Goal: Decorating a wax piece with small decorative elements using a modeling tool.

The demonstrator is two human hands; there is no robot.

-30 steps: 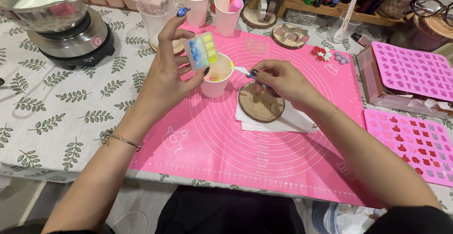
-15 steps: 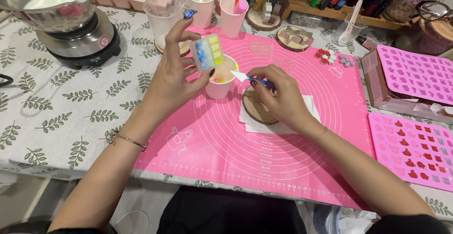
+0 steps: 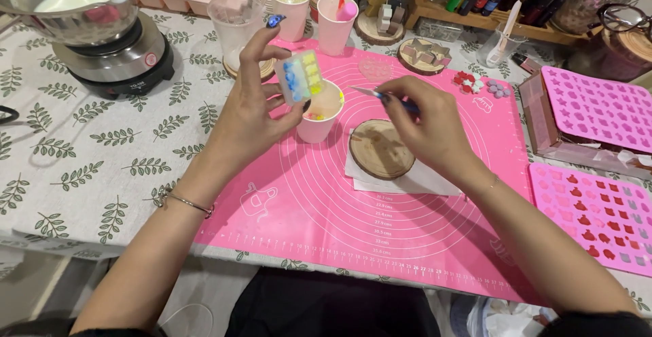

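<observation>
Pink cup (image 3: 319, 113), just below left hand (image 3: 251, 113): coloured bits inside. Small mould (image 3: 301, 77), pinched in left fingers: blue and yellow cells. Right hand (image 3: 428, 123): closed round thin tool (image 3: 380, 94), beside cup.

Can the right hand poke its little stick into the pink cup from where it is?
Probably yes. The right hand holds the small spatula with its tip just right of the pink cup, and nothing lies between them. The left hand holds the small mould above the cup's left rim, leaving the right side open.
</observation>
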